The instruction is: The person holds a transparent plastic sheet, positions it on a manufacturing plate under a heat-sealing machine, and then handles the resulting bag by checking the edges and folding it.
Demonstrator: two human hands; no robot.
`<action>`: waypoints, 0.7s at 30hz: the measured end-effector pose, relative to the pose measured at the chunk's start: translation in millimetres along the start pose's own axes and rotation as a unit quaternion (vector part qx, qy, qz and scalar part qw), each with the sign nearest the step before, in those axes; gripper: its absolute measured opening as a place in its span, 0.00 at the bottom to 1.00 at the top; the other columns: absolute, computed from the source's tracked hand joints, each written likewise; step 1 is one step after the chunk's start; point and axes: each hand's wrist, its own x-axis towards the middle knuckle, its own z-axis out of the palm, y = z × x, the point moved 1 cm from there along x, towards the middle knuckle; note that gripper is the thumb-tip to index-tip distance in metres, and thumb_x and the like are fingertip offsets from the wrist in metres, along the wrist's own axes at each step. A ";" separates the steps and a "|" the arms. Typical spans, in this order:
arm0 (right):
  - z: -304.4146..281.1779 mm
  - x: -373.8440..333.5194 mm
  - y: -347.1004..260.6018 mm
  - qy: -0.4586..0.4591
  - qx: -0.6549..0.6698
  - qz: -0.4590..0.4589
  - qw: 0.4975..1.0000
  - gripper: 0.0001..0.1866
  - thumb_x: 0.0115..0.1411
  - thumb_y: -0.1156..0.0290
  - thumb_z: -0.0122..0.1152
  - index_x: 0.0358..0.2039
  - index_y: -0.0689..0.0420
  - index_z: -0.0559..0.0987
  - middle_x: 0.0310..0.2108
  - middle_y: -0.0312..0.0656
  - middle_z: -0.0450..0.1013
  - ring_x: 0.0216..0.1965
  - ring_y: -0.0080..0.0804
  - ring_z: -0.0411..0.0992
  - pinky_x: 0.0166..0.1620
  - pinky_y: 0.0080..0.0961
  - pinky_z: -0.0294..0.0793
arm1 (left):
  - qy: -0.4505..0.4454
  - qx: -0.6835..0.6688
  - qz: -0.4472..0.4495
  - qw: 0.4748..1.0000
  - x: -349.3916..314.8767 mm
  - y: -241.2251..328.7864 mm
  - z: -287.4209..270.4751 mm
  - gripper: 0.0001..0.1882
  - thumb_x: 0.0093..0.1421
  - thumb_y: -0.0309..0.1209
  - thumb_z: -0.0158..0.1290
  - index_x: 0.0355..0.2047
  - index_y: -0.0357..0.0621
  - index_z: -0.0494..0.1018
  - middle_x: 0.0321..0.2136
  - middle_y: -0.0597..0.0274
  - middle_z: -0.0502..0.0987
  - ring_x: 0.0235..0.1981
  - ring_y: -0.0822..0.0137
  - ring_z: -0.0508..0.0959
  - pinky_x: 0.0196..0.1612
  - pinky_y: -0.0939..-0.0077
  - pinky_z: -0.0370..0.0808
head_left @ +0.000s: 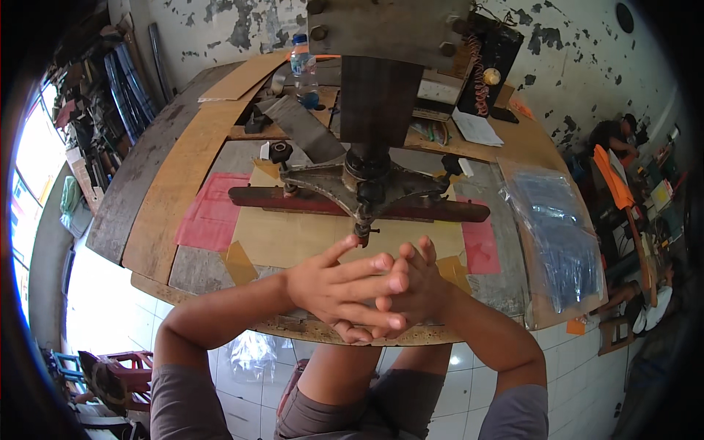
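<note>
In front of a press, my left hand (337, 287) and my right hand (427, 293) meet above the table's near edge. The left hand's fingers are stretched and spread, reaching across the right hand's fingers. Those of the right hand also look extended, though the left hand covers part of them. I see nothing held in either hand. Just beyond my fingertips is the metal press head (367, 183), with a long dark red bar (293, 200) across its underside. Below the bar lies a beige sheet (293, 238), with brown tape (239, 264) at its corner and pink material (213, 209) showing at its sides.
Clear plastic sleeves (554, 227) are stacked on the right. A water bottle (302, 70) stands at the back, near a flat grey metal strip (304, 128). Cardboard (176, 176) covers the left side. Another person (616, 139) sits at the far right.
</note>
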 end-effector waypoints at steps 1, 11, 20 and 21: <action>-1.3 1.2 0.1 0.003 -0.001 0.023 1.000 0.40 0.63 0.26 0.46 0.71 0.29 0.65 0.77 0.41 0.50 0.78 0.46 0.45 0.76 0.54 0.27 | 0.005 0.011 -0.023 1.000 1.3 -0.7 -1.5 0.35 0.66 0.66 0.38 0.72 0.78 0.60 0.71 0.60 0.64 0.69 0.55 0.67 0.73 0.40 0.50; -4.6 6.7 2.0 0.036 -0.057 0.057 0.996 0.43 0.67 0.28 0.39 0.74 0.41 0.59 0.74 0.47 0.56 0.77 0.50 0.47 0.75 0.56 0.29 | 0.011 0.111 -0.059 0.992 11.6 0.5 -18.2 0.33 0.68 0.63 0.35 0.62 0.65 0.76 0.64 0.61 0.73 0.64 0.60 0.72 0.72 0.46 0.52; -4.4 8.2 -5.7 0.027 -0.070 0.096 0.993 0.40 0.69 0.30 0.35 0.67 0.45 0.68 0.73 0.47 0.58 0.76 0.50 0.50 0.75 0.55 0.31 | 0.003 0.096 -0.094 0.991 13.4 1.9 -17.7 0.32 0.68 0.60 0.38 0.60 0.63 0.78 0.64 0.62 0.73 0.64 0.60 0.71 0.72 0.48 0.52; -5.6 10.8 -6.3 0.037 -0.069 0.095 0.992 0.39 0.69 0.30 0.34 0.66 0.45 0.70 0.72 0.47 0.59 0.76 0.49 0.50 0.75 0.55 0.32 | 0.009 0.093 -0.097 0.991 13.4 3.3 -17.5 0.32 0.67 0.60 0.38 0.60 0.63 0.78 0.63 0.62 0.74 0.64 0.60 0.71 0.72 0.48 0.52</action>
